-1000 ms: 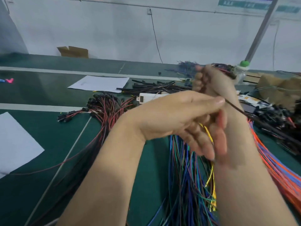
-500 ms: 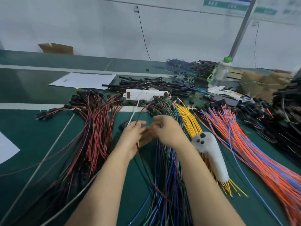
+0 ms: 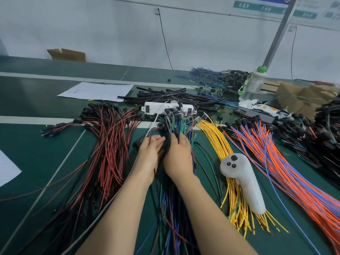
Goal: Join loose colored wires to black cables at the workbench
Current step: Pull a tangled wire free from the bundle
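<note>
A mixed bundle of green, blue and black wires with black connectors (image 3: pixel 181 124) runs down the middle of the green workbench (image 3: pixel 46 153). My right hand (image 3: pixel 177 157) lies on it with fingers curled into the wires near the connector ends. My left hand (image 3: pixel 149 155) sits just beside it, palm turned toward the right hand and fingers straight, touching the bundle's left side. A fan of red and black wires (image 3: pixel 110 148) lies to the left. Yellow wires (image 3: pixel 217 138) and orange and blue wires (image 3: pixel 276 162) lie to the right. Black cables (image 3: pixel 174 98) are heaped behind.
A white handheld controller (image 3: pixel 242 181) rests on the yellow wires. A white power strip (image 3: pixel 152 107) lies behind the bundle. A clear bottle (image 3: pixel 252 85), cardboard boxes (image 3: pixel 303 96) and a black connector pile (image 3: pixel 327 126) fill the right. Paper sheets (image 3: pixel 95 91) lie at the left.
Both hands came down from in front of the camera to the mixed bundle on the bench. Since half a second ago they slid slightly forward toward the connector ends, and the left fingers straightened.
</note>
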Demonstrator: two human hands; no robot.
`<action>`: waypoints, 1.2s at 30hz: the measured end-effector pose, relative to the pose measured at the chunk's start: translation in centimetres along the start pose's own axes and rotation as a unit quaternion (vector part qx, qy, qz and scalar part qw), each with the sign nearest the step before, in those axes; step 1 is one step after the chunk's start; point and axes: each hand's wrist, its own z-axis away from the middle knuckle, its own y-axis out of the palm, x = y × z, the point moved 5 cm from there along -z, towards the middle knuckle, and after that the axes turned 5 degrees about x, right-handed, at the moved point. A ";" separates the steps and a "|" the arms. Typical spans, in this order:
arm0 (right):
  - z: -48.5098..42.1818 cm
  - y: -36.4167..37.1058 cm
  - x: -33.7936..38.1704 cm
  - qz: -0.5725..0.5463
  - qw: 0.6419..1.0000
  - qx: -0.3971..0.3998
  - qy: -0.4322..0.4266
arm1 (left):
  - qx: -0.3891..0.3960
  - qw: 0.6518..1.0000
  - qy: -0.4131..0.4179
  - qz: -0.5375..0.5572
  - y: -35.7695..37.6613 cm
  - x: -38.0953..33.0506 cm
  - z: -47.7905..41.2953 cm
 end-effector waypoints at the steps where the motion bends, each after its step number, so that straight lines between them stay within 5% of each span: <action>1: -0.1 -0.5 -0.3 -0.040 0.999 -0.015 0.001 | 0.006 1.000 -0.004 0.015 -0.1 0.0 0.0; 5: -0.4 -3.0 -2.9 -0.086 0.991 -0.090 0.053 | 0.007 0.996 -0.033 0.080 -0.8 -0.3 0.2; 8: -0.7 -3.4 -4.4 -0.157 0.982 -0.042 0.095 | 0.039 0.994 -0.057 0.081 -0.6 -0.1 0.1; 15: -0.8 -4.7 -5.6 -0.323 0.939 -0.084 0.081 | 0.082 0.990 0.013 -0.114 0.9 0.6 0.4; 17: -0.6 -5.1 -5.4 -0.420 0.902 -0.082 0.053 | 0.072 0.988 0.027 -0.134 1.0 0.7 0.3; 22: -0.2 -5.2 -4.1 -0.691 0.721 -0.043 -0.014 | 0.068 0.976 0.080 -0.191 1.1 0.3 0.7; 27: -0.1 -4.6 -3.4 -0.724 0.689 -0.007 -0.015 | 0.071 0.960 0.088 -0.255 1.2 0.4 0.7; 29: 0.0 -4.1 -3.1 -0.706 0.708 0.019 -0.009 | 0.079 0.951 0.086 -0.285 1.3 0.4 0.7; 33: -0.1 -4.6 -4.7 -0.391 0.918 -0.061 0.039 | 0.065 0.944 0.087 -0.311 1.0 0.5 0.5; 36: 0.1 -5.2 -5.3 -0.221 0.973 -0.033 0.052 | 0.066 0.950 0.073 -0.296 0.8 0.8 0.3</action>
